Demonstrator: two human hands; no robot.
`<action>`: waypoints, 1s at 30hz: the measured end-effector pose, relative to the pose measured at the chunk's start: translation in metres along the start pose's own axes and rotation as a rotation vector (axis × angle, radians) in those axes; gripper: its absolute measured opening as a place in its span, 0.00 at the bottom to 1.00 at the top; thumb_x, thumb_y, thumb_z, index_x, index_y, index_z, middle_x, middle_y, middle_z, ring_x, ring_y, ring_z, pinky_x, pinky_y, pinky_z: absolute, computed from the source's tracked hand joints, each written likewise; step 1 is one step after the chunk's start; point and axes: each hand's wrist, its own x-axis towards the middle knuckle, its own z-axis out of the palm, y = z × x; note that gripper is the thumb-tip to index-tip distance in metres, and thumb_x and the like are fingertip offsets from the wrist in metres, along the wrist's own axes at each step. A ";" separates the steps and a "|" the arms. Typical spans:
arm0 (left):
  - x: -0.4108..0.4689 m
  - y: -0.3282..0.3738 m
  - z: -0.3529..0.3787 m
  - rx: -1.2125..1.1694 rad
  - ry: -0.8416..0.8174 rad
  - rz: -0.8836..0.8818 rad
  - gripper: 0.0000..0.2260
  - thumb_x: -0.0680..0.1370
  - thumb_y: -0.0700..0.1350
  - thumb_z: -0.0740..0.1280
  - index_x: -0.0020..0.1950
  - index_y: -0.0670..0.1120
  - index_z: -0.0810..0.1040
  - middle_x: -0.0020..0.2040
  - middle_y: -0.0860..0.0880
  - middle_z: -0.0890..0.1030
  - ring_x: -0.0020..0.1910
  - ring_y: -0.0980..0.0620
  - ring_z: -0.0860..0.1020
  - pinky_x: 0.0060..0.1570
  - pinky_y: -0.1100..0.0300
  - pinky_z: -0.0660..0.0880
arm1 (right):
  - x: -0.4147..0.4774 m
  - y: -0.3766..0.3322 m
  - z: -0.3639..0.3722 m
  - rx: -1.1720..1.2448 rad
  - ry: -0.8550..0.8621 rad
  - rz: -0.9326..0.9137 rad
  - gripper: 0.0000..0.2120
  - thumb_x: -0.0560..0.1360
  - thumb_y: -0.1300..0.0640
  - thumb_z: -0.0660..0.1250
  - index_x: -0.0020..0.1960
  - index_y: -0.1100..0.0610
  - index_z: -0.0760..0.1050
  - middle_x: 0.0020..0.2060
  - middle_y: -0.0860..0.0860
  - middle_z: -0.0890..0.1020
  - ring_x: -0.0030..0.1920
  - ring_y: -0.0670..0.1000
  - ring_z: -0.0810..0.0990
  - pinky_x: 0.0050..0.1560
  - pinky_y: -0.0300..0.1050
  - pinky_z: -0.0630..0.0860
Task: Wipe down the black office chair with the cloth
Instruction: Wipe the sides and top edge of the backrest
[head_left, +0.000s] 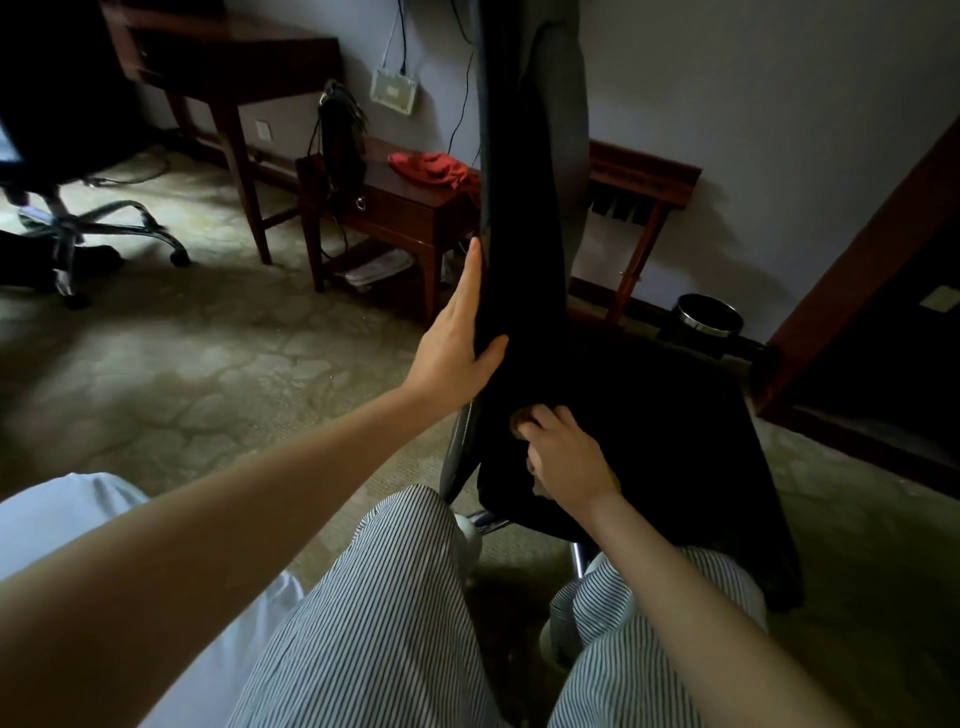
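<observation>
room dim, carpet (208, 364) | black office chair (649, 405) close ahead, backrest edge-on | left hand (457, 338) clasps backrest edge, thumb wrapped | right hand (566, 457) fingers curled on cloth (519, 418) at seat crease | side table (405, 213), bin (706, 312) behind

Side table (405, 208) behind chair (649, 415); bin (709, 312) right.

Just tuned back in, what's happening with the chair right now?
A person in striped trousers is working on the black office chair. Their left hand holds the edge of the backrest, fingers straight along its side and the thumb hooked round the front. The right hand is down where the backrest meets the seat, its fingers curled over what looks like a small brownish cloth pressed to the upholstery. The light is dim, so little of the cloth shows.
</observation>
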 end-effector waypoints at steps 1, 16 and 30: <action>0.000 -0.001 0.000 -0.025 -0.012 -0.013 0.44 0.76 0.37 0.65 0.70 0.62 0.32 0.77 0.51 0.56 0.71 0.51 0.64 0.63 0.58 0.70 | 0.001 0.000 -0.003 0.091 -0.034 0.039 0.16 0.75 0.60 0.66 0.62 0.56 0.73 0.64 0.50 0.69 0.63 0.54 0.69 0.58 0.44 0.73; -0.063 0.054 0.054 -0.428 0.202 -0.545 0.25 0.79 0.50 0.61 0.74 0.54 0.57 0.72 0.51 0.60 0.70 0.51 0.60 0.67 0.57 0.60 | 0.013 -0.051 -0.102 1.828 0.138 0.630 0.11 0.80 0.55 0.59 0.58 0.54 0.78 0.53 0.51 0.81 0.55 0.48 0.80 0.55 0.42 0.76; -0.006 0.069 -0.008 -0.525 0.592 -0.239 0.16 0.78 0.49 0.64 0.65 0.50 0.69 0.57 0.51 0.75 0.56 0.56 0.74 0.57 0.62 0.73 | 0.051 -0.023 -0.142 0.838 0.246 0.303 0.21 0.79 0.60 0.61 0.71 0.54 0.66 0.63 0.51 0.72 0.61 0.48 0.73 0.61 0.42 0.72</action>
